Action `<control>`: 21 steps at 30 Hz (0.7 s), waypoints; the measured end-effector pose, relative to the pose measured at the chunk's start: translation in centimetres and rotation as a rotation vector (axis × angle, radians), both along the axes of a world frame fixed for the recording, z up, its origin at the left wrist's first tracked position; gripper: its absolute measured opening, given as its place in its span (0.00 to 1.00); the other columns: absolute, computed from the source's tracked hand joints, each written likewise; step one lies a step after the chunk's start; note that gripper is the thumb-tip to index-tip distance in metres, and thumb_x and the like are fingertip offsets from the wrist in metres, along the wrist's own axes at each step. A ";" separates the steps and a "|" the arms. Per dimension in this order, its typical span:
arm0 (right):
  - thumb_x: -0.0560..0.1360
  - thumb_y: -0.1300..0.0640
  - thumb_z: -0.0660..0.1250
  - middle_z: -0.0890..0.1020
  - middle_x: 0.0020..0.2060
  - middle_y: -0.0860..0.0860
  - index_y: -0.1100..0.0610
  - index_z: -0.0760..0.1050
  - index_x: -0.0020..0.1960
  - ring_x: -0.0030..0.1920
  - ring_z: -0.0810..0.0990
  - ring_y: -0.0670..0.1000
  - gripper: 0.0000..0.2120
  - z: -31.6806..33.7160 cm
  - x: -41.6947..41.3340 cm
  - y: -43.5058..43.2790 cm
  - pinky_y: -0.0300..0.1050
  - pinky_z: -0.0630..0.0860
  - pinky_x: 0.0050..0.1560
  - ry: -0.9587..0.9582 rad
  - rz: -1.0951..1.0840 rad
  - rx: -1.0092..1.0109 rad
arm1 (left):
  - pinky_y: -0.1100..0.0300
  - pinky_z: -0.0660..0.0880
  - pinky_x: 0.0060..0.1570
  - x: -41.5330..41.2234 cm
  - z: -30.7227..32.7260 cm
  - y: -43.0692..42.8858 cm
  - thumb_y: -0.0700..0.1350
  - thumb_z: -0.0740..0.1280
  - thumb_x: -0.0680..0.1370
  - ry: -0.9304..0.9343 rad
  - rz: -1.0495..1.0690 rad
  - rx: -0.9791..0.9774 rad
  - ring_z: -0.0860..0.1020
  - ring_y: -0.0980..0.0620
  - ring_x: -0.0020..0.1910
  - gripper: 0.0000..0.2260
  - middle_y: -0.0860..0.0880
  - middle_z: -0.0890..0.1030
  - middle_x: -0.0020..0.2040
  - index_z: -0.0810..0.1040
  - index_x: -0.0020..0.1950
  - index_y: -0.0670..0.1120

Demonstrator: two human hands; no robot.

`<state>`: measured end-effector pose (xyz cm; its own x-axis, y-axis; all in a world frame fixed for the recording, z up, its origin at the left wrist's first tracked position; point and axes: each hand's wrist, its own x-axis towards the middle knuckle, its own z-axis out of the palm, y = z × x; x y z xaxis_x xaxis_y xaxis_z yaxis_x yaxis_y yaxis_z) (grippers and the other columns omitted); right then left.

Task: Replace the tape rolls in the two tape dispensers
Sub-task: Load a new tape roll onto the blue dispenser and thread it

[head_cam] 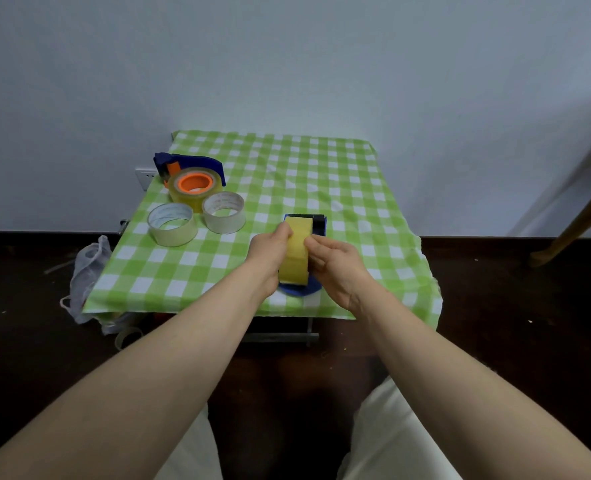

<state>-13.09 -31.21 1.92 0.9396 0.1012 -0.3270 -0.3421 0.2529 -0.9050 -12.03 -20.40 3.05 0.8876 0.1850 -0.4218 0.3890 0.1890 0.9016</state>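
Observation:
A blue tape dispenser (316, 223) stands on edge near the front middle of the table, with a yellowish tape roll (296, 251) seated in it. My left hand (270, 252) grips the roll's left side and my right hand (335, 263) pinches its right side. A second blue dispenser (197, 164) lies flat at the back left, holding a tape roll with an orange core (193, 185). Two loose clear tape rolls lie in front of it, one to the left (172, 224) and one to the right (223, 212).
The small table carries a green and white checked cloth (322, 174) and stands against a pale wall. A white plastic bag (89, 271) hangs by the table's left front corner. A wooden leg (578, 223) slants at the right. The floor is dark.

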 end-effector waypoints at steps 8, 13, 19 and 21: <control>0.79 0.51 0.60 0.80 0.45 0.58 0.67 0.75 0.58 0.42 0.80 0.56 0.19 1.5 1.1 0.2 0.48 0.77 0.42 0.114 -0.110 -0.113 | 0.59 0.68 0.34 -1.0 -0.6 -0.1 0.34 0.59 0.75 -0.117 -0.105 -0.043 0.70 0.50 0.33 0.11 0.46 0.71 0.33 0.71 0.33 0.44; 0.80 0.54 0.58 0.80 0.45 0.59 0.67 0.74 0.59 0.41 0.79 0.55 0.17 1.4 0.8 -0.1 0.48 0.77 0.43 0.115 -0.082 -0.072 | 0.56 0.69 0.38 -0.6 -0.6 -0.3 0.38 0.62 0.76 -0.104 -0.092 -0.010 0.72 0.47 0.36 0.10 0.45 0.73 0.35 0.72 0.34 0.44; 0.81 0.56 0.57 0.79 0.40 0.57 0.68 0.75 0.55 0.41 0.79 0.56 0.16 1.7 0.6 -0.4 0.52 0.78 0.48 0.090 -0.084 -0.104 | 0.59 0.66 0.34 -0.4 0.2 -0.5 0.38 0.61 0.74 -0.073 -0.121 -0.003 0.69 0.49 0.31 0.10 0.46 0.70 0.31 0.71 0.33 0.44; 0.81 0.56 0.57 0.80 0.45 0.61 0.70 0.73 0.59 0.47 0.79 0.58 0.18 1.5 0.6 -0.4 0.57 0.76 0.55 0.093 -0.105 -0.108 | 0.60 0.65 0.33 -0.5 0.0 -0.4 0.35 0.60 0.74 -0.090 -0.146 -0.004 0.68 0.50 0.31 0.10 0.46 0.69 0.31 0.70 0.33 0.43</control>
